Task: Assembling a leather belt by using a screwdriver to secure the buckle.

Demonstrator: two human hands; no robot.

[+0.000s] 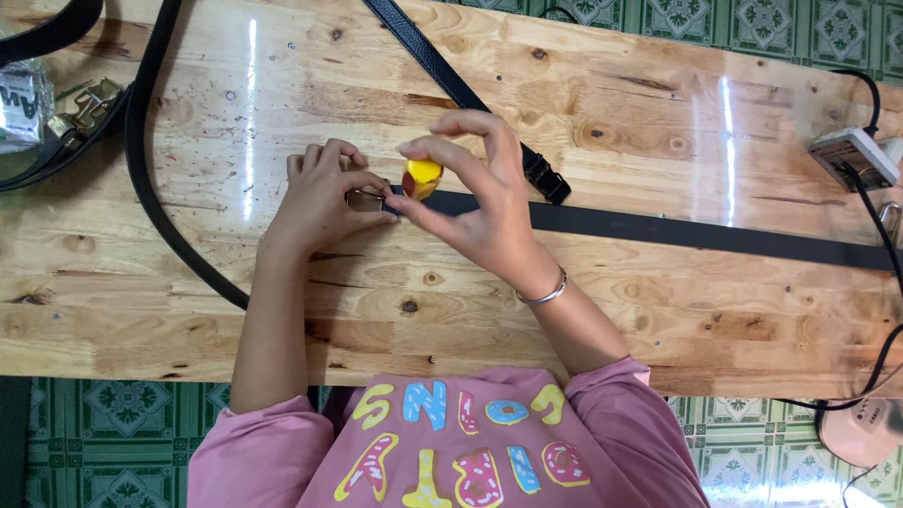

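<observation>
Where the near edge of the wooden bench (564, 339) meets the person's pink top (442, 452), two bare arms reach out over the wood. A thin silver bangle (543, 293) sits on the right wrist. The right hand (475, 202) is a little past the middle of the bench. Its thumb and fingers are pinched on a small yellow thing (422, 176) and hold it up off the wood. I cannot tell what the yellow thing is. The left hand (324, 202) is just beside the right hand, and the two hands almost touch. The left hand's fingers are curled down and closed on a small metal buckle (365, 198), which lies on the wood. A flat black belt (677, 230) starts at the buckle and runs along the bench to the right edge. Farther out, a second black belt (461, 89) goes on a slant from the far edge down to near the right hand. Over at the left, a long black strap (141, 141) bends in a big curve from the far edge toward the near edge. More buckles (83, 108) rest in the far left corner. By the far right corner sits a white power strip (854, 155) with black cords.
</observation>
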